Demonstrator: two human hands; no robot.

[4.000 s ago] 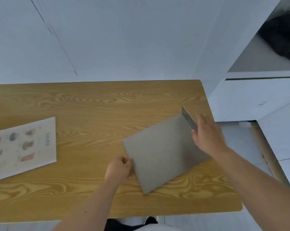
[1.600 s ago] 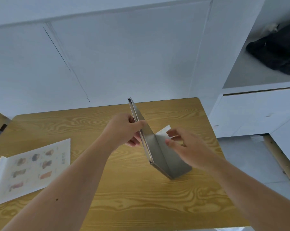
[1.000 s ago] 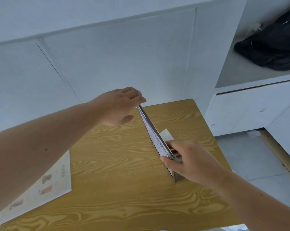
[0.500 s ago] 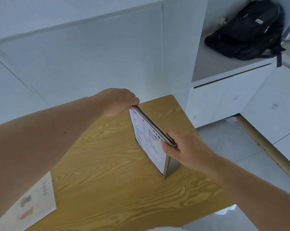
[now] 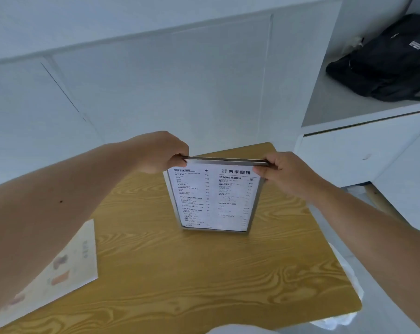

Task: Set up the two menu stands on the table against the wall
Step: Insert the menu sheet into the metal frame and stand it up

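Note:
A grey-framed menu stand (image 5: 213,201) stands upright on the wooden table (image 5: 204,273), its printed menu page facing me. My left hand (image 5: 164,153) pinches its top left corner and my right hand (image 5: 280,171) pinches its top right corner. The stand's lower edge rests on the tabletop, a short way in front of the white wall (image 5: 155,80). A second menu (image 5: 57,278) with coloured drink pictures lies flat at the table's left, partly hidden behind my left forearm.
White cabinets (image 5: 363,150) stand to the right of the table, with a black backpack (image 5: 392,61) on their top. The table's right edge drops to a grey floor. Something white (image 5: 344,319) shows below the table's near right corner.
The stand was lifted from lying flat, stood on edge and turned so its menu faces me. Both hands shifted to its top corners. My view swung right.

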